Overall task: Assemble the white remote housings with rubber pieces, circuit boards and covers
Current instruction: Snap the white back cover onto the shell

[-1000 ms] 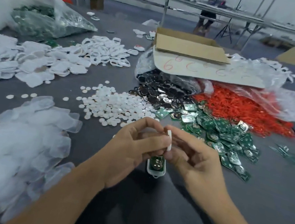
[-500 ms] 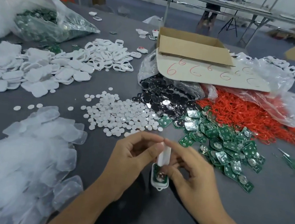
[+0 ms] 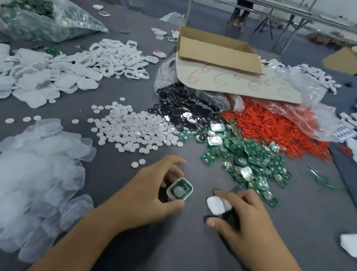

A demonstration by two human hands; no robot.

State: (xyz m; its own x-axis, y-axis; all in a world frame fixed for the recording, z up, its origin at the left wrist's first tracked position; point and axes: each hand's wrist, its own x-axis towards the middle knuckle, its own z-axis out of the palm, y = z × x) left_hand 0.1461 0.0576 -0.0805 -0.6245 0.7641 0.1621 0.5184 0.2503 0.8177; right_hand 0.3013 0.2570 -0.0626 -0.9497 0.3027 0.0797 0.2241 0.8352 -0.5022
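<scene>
My left hand (image 3: 151, 191) grips a white remote housing (image 3: 179, 188) with a green circuit board seated inside it, face up, low over the grey table. My right hand (image 3: 244, 215) pinches a flat white cover (image 3: 217, 205) just to the right of the housing; the two pieces are a short gap apart. Green circuit boards (image 3: 246, 154) lie heaped beyond my right hand. Small white round rubber pieces (image 3: 132, 129) are spread beyond my left hand. White housings and frames (image 3: 43, 75) are piled at the far left.
Clear plastic pieces (image 3: 18, 177) are heaped at the near left. Red rings (image 3: 272, 128) and black discs (image 3: 183, 110) spill from bags under a cardboard box (image 3: 217, 49). A bag of green parts (image 3: 40, 17) sits far left. A white cover (image 3: 356, 245) lies near right.
My hands have come apart and dropped lower. The cover that stood against the housing is now held off to the right, and the housing has turned board-up in my left hand.
</scene>
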